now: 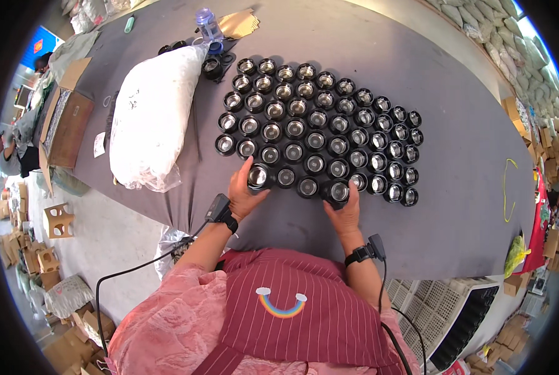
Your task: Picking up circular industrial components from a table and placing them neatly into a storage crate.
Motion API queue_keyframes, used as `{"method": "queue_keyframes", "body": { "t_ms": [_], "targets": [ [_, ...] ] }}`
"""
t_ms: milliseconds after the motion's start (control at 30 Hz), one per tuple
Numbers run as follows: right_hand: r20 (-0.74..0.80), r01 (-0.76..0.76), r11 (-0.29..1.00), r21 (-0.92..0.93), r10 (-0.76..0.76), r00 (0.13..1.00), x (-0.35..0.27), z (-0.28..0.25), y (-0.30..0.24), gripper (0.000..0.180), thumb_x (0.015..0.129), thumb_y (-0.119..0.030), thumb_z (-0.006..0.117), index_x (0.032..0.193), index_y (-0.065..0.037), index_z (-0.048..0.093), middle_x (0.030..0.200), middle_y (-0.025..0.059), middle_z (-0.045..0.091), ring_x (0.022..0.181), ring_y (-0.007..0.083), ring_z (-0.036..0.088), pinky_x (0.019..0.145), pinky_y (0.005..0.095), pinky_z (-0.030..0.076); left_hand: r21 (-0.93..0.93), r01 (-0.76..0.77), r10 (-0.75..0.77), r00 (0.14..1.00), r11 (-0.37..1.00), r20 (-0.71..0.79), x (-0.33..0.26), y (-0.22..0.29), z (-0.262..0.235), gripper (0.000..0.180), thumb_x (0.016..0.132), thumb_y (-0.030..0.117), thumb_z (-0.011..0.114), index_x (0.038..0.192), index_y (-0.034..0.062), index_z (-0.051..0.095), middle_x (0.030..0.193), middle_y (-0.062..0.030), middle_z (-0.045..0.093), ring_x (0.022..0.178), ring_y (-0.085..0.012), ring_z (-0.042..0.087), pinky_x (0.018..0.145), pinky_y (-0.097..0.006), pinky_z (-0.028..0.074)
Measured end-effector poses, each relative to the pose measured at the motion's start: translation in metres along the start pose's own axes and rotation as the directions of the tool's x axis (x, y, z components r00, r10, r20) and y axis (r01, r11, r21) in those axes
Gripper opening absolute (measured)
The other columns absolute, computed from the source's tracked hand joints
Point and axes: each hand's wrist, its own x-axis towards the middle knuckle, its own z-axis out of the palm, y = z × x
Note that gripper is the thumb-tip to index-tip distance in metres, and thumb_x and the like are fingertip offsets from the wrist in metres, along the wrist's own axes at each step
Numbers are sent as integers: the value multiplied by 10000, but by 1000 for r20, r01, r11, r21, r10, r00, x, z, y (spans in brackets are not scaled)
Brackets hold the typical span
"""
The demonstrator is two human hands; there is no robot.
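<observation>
My left hand [244, 192] is closed round a black round cup-like piece with a silvery inside [258, 177], at the near left of a group of similar pieces. The fingers of my right hand [346, 212] grip another such black piece [337, 193] at the near edge of the group. Both held pieces look larger than their neighbours, so they seem raised. Beyond my hands, many more black pieces [296, 129] stand in slanting rows, their round openings facing up. Between the two held ones sits a black piece [307, 186] that neither hand touches.
A grey cloth covers the table [454, 162]. On it lie a bulky white plastic bag [154, 119], a clear bluish bottle [208, 26] and a yellow strap [509, 187]. An open cardboard box [70, 128] stands left. Light plastic crates [429, 312] are below the near right edge.
</observation>
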Motion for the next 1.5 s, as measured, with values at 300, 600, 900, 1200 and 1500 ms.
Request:
{"method": "queue_keyframes", "body": {
  "t_ms": [300, 600, 900, 1200, 1500],
  "targets": [
    [92, -256, 947, 194, 242, 966, -4, 1, -9, 1068, 617, -121, 872, 1458, -37, 217, 1359, 211, 441, 1241, 346, 487, 1042, 405, 412, -82, -6, 11, 998, 997, 61, 7, 6, 52, 1023, 605, 130, 865, 1456, 11, 309, 1208, -209, 582, 1111, -399, 551, 961, -455, 458],
    [117, -285, 945, 162, 269, 956, 2, 5, -1, 858, 620, -126, 868, 1323, -28, 387, 1261, 183, 521, 1177, 332, 537, 1010, 406, 438, 60, 23, -20, 998, 998, -65, -2, -10, 82, 867, 556, 125, 874, 1318, 65, 464, 1198, -168, 575, 1127, -378, 543, 969, -460, 432],
    [43, -255, 949, 188, 251, 967, 14, -10, -44, 776, 613, -163, 877, 1230, -11, 431, 1104, 123, 623, 1027, 256, 631, 886, 362, 507, 10, -39, 40, 992, 999, -119, -9, -12, 66, 726, 575, 116, 848, 1214, 71, 507, 1106, -136, 614, 1027, -375, 571, 885, -460, 458],
    [74, -160, 937, 311, 144, 987, 34, 7, -67, 770, 614, -114, 857, 1265, -23, 457, 1171, 159, 575, 1083, 320, 582, 941, 394, 476, 48, -20, 22, 999, 999, -33, -25, -19, 44, 760, 565, 104, 867, 1235, 61, 510, 1155, -140, 584, 1080, -356, 550, 934, -427, 457],
    [127, -65, 975, 212, 38, 991, 20, 31, -44, 773, 586, -112, 853, 1254, -52, 469, 1171, 149, 566, 1098, 368, 553, 925, 445, 475, -128, 63, -62, 998, 990, 10, -16, 28, 2, 745, 639, 101, 873, 1260, 24, 469, 1167, -132, 584, 1090, -258, 587, 946, -379, 470]
  ]
}}
